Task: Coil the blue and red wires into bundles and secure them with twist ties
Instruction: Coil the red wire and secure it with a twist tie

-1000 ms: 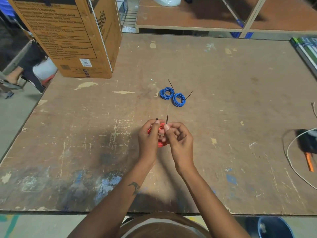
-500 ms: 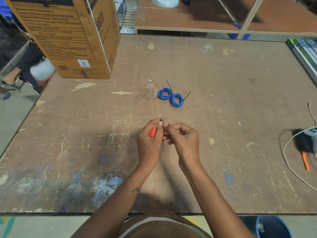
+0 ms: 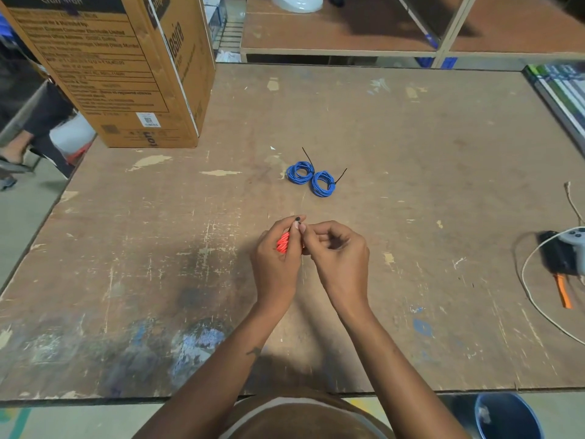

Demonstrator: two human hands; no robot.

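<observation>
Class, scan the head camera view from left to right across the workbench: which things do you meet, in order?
Cardboard box → left hand holding the red wire coil → right hand → the black object with the orange piece at the far right. The two blue wire coils sit farther back, above the hands.

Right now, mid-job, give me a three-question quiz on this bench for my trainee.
1. True or false: both blue wire coils on the table already carry black ties.
2. Which hand grips the red wire coil? A) left hand B) right hand C) neither
3. Fill in: the cardboard box stands at the table's far ____ corner.

Key: 1 true, a black tail sticks out of each. 2 A, while the right hand's fingertips meet the left's at the black tie end above the coil. 3 left.
</observation>
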